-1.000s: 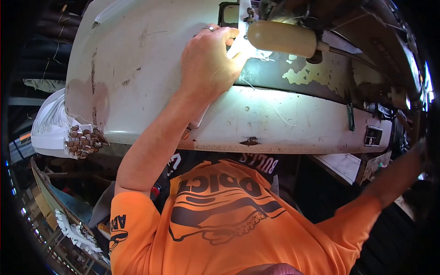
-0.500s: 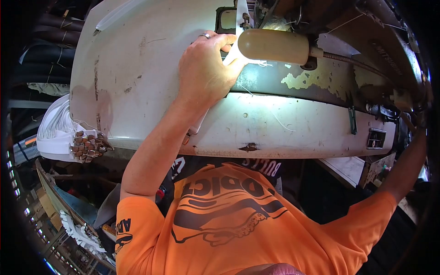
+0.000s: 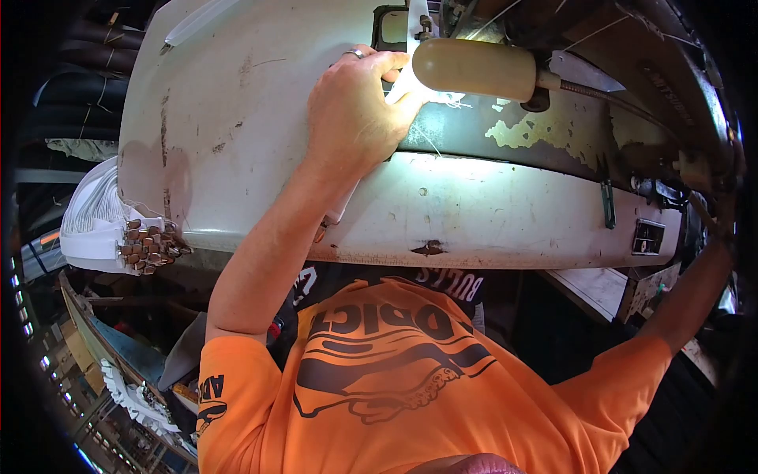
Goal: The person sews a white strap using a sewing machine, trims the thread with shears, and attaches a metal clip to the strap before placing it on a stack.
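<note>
My left hand [image 3: 359, 107] rests on the sewing machine bed under a lit lamp [image 3: 478, 69]. Its thumb and fingers are closed on a white strap [image 3: 414, 24], which runs up beside the machine's metal parts. Frayed white threads [image 3: 454, 100] stick out near the thumb. Part of the strap is lost in the lamp's glare. My right arm [image 3: 695, 288] reaches to the far right edge beside the machine, where the hand is dark and mostly hidden, so its fingers do not show.
A bundle of white straps with metal clips [image 3: 146, 245] hangs over the worktable's [image 3: 237, 182] left edge. Thread snips [image 3: 606, 193] lie at the right. The machine arm [image 3: 671, 95] overhangs the upper right. Dark rolls [image 3: 83, 99] are stacked at far left.
My left hand stays on the white strap, almost unmoved. A loose white thread that lay across the table's front part is gone from there. The view has shifted slightly.
</note>
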`<move>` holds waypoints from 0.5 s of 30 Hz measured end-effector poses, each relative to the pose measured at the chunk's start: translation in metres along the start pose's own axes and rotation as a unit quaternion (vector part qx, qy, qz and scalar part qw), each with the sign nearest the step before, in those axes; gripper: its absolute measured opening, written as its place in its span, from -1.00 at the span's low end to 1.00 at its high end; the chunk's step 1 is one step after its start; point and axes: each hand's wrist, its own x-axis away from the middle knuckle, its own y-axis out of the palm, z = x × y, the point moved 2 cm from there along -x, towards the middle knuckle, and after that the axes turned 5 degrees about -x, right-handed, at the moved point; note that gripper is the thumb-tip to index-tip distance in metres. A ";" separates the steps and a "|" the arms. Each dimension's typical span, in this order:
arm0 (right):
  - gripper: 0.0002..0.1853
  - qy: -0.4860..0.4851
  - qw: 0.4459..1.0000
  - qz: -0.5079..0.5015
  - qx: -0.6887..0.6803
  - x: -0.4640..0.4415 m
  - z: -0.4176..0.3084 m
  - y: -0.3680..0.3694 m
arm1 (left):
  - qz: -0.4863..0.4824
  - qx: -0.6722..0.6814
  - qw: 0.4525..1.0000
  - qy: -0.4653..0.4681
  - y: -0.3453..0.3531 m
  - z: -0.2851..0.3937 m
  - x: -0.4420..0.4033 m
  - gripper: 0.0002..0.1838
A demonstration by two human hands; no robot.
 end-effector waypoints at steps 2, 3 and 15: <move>-0.63 -0.003 1.000 0.003 -0.001 0.002 -0.001 0.000 | 0.014 -0.010 1.000 0.025 0.002 -0.002 0.000 -0.64; -0.63 -0.004 1.000 0.002 -0.002 0.003 -0.002 0.001 | 0.023 -0.016 0.999 0.035 0.003 -0.004 0.000 -0.63; -0.61 0.007 1.000 0.019 -0.020 0.018 0.006 0.006 | 0.018 -0.023 0.999 0.029 0.002 -0.002 0.001 -0.64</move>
